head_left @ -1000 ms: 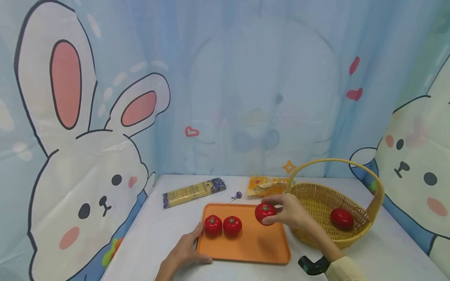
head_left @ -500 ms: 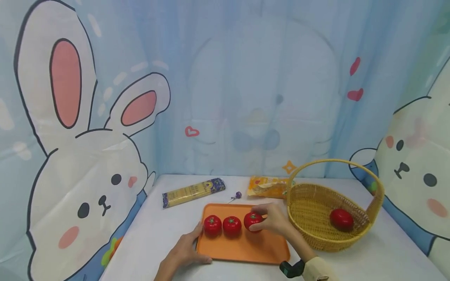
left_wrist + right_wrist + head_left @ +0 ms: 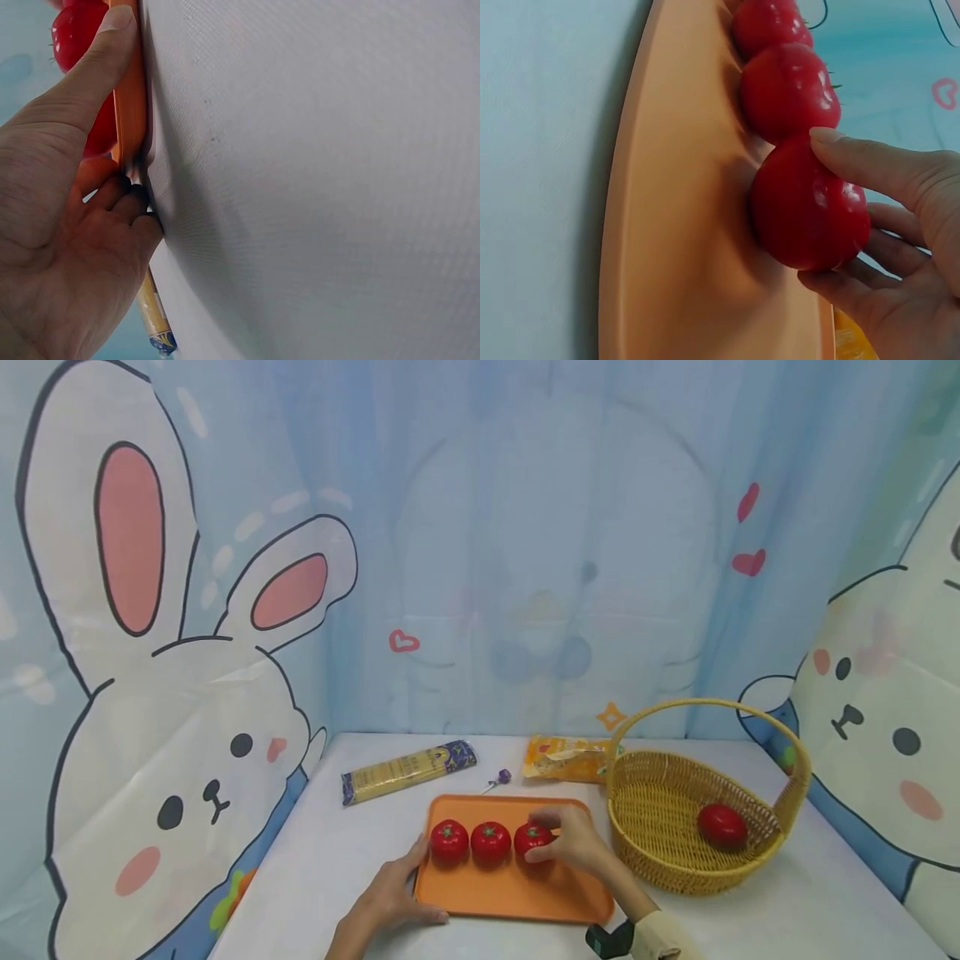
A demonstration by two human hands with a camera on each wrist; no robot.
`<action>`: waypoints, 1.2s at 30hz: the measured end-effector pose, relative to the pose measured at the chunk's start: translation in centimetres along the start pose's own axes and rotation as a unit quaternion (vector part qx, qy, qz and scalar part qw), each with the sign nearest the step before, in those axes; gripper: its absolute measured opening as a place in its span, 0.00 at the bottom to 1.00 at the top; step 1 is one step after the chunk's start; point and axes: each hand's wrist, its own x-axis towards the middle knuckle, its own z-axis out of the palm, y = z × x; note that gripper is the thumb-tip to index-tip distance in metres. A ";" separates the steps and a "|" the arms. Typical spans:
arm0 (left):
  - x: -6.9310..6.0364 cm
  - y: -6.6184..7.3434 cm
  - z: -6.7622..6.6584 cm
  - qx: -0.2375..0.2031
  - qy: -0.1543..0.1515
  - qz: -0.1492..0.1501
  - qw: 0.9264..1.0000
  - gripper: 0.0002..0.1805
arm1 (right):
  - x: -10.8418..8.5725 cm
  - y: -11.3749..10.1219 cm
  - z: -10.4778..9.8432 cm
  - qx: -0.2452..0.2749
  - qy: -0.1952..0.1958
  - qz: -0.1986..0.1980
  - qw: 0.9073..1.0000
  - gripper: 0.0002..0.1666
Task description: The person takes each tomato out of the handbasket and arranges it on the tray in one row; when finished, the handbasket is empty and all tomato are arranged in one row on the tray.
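An orange tray [image 3: 517, 897] lies on the white table and bears a row of red tomatoes with green stem tops. My right hand [image 3: 573, 842] holds the rightmost tomato [image 3: 531, 839] between thumb and fingers, down at the tray. In the right wrist view this tomato [image 3: 806, 210] sits against the middle tomato [image 3: 787, 94]. The left tomato [image 3: 449, 841] stands beside the middle one. At the tray's near left corner, my left hand [image 3: 390, 893] grips the edge, thumb [image 3: 105, 56] along the front side and fingers at the left side.
A woven basket [image 3: 637, 827] with a tall handle stands right of the tray, a red round item [image 3: 722, 826] inside it. Behind the tray lie a long noodle packet [image 3: 408, 772], a purple lollipop [image 3: 502, 777] and a yellow-orange packet [image 3: 566, 760]. A cartoon curtain [image 3: 465, 552] hangs behind.
My right hand has carried its tomato leftward and down from near the basket to the tray, beside the middle tomato. The left hand has stayed at the tray's corner.
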 end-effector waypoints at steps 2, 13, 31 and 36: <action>0.0 0.0 0.0 0.000 0.001 -0.004 1.000 0.69 | 0.1 0.1 0.2 0.005 0.001 0.005 1.000 0.37; 0.0 -0.1 0.0 -0.006 0.000 -0.009 1.000 0.70 | 0.4 0.7 0.5 0.003 -0.016 -0.027 1.000 0.39; 0.1 0.0 0.0 -0.001 -0.001 -0.004 1.000 0.69 | 0.2 1.3 0.1 0.030 -0.027 -0.037 0.999 0.40; 0.0 0.1 0.0 0.001 0.001 -0.005 1.000 0.69 | 0.2 1.6 -0.1 0.029 -0.029 -0.047 0.998 0.40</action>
